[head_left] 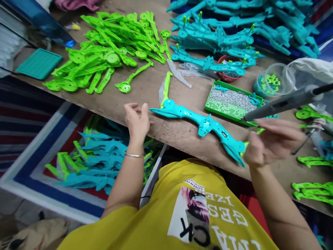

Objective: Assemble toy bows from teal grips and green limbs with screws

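A teal toy-like assembly [205, 126] lies near the table's front edge, with a green arm and a clear blade [161, 92] extending from its left end. Just left of its pointed tip, my left hand [137, 121] is raised with loosely curled fingers, thumb apart, and nothing held. My right hand [273, 140] is beside the assembly's right end, blurred, with fingers stretched out and nothing visible in them. A grey powered screwdriver [283, 104] hangs just above that hand, its tip over the green tray of screws [229, 102].
Behind are piles of green parts [109, 52] and teal assemblies [213, 38]. A red basket [221, 76] and a clear tub [283, 81] stand near the tray. More green parts [314, 191] lie at right. A crate [39, 201] below left holds assemblies.
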The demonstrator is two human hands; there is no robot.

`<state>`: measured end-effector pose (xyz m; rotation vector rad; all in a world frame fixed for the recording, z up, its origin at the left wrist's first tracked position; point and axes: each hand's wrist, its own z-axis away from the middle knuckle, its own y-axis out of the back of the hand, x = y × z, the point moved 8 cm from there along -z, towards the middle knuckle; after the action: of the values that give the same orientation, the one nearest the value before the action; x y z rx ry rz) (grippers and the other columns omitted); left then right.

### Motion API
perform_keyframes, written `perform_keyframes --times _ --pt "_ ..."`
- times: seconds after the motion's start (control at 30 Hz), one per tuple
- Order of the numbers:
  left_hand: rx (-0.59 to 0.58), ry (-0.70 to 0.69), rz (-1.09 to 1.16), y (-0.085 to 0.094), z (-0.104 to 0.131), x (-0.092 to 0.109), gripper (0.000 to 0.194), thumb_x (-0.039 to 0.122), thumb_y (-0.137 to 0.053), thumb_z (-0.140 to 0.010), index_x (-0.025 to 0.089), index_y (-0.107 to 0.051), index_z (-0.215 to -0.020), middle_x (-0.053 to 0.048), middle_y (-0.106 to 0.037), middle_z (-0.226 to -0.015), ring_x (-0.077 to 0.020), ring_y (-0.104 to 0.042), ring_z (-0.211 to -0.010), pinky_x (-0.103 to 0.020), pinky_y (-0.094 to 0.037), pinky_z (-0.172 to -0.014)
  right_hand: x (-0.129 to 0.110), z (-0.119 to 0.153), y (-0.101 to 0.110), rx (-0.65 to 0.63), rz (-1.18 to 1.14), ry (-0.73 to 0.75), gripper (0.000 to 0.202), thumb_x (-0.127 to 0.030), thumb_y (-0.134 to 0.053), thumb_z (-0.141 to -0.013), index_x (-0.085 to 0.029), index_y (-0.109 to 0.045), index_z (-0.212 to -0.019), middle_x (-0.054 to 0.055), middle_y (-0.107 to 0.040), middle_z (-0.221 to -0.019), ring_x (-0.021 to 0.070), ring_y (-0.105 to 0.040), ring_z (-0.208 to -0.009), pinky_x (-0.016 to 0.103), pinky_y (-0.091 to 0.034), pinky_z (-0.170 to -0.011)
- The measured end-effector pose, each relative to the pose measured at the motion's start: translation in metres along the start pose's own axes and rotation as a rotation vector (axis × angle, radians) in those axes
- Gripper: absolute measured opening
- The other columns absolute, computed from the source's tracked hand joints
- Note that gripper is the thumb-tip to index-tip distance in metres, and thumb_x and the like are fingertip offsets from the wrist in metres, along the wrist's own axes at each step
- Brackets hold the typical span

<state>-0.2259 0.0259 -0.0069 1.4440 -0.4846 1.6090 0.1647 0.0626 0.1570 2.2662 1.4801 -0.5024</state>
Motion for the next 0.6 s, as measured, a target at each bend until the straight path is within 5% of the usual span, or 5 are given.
perform_keyframes --times 0.07,0.1,0.27,0.4,0.6 --pt "0.050 0.038 -0.011 0.008 -0.018 -0.007 0.033 0.050 -0.052 -0.102 0.019 -0.047 -0.112 0.003 -0.058 -0.083 -0.0112 -0.060 -0.066 -0.026 -0.053 -0.064 0.000 0.017 -0.075 -0.568 -0.056 -0.140 0.019 -0.025 -0.058 -0.092 -0.030 -0.068 -0.107 0.004 -0.071 -0.096 0.0241 -0.066 -0.090 0.044 -0.052 -0.084" --pt "0.077 0.054 -0.011 0.009 -0.025 -0.009 0.031 0.048 -0.054 -0.101 0.017 -0.051 -0.103 0.003 -0.058 -0.077 -0.0114 -0.060 -0.062 -0.026 -0.054 -0.062 0.005 0.027 -0.105 -0.730 -0.041 -0.209 0.018 -0.027 -0.054 -0.095 -0.026 -0.067 -0.108 0.007 -0.072 -0.102 0.0237 -0.066 -0.094 0.043 -0.053 -0.087" --pt "0.008 0.087 0.058 -0.007 -0.034 -0.006 0.027 0.038 -0.070 -0.087 0.015 -0.060 -0.077 0.002 -0.059 -0.061 -0.0127 -0.063 -0.059 -0.024 -0.059 -0.056 0.050 0.075 -0.213 -1.278 0.373 -0.433 0.036 -0.030 -0.037 -0.104 -0.013 -0.066 -0.118 0.020 -0.073 -0.119 0.0297 -0.068 -0.112 0.041 -0.049 -0.096" --pt "-0.097 0.113 0.114 -0.016 -0.022 -0.004 0.024 0.034 -0.078 -0.074 0.014 -0.064 -0.072 0.001 -0.064 -0.066 -0.0122 -0.065 -0.063 -0.022 -0.060 -0.058 0.056 0.096 -0.232 -1.421 0.611 -0.496 0.060 -0.048 -0.019 -0.108 -0.015 -0.067 -0.125 0.023 -0.073 -0.124 0.0342 -0.071 -0.113 0.042 -0.051 -0.093" --pt "-0.374 0.206 0.184 -0.039 0.006 -0.006 0.034 0.047 -0.083 -0.064 0.016 -0.073 -0.073 -0.006 -0.075 -0.076 -0.0160 -0.068 -0.066 -0.023 -0.057 -0.056 0.032 0.113 -0.206 -1.627 0.606 -0.192 0.056 -0.039 -0.021 -0.108 -0.014 -0.065 -0.134 0.023 -0.075 -0.117 0.0359 -0.072 -0.109 0.042 -0.051 -0.090"
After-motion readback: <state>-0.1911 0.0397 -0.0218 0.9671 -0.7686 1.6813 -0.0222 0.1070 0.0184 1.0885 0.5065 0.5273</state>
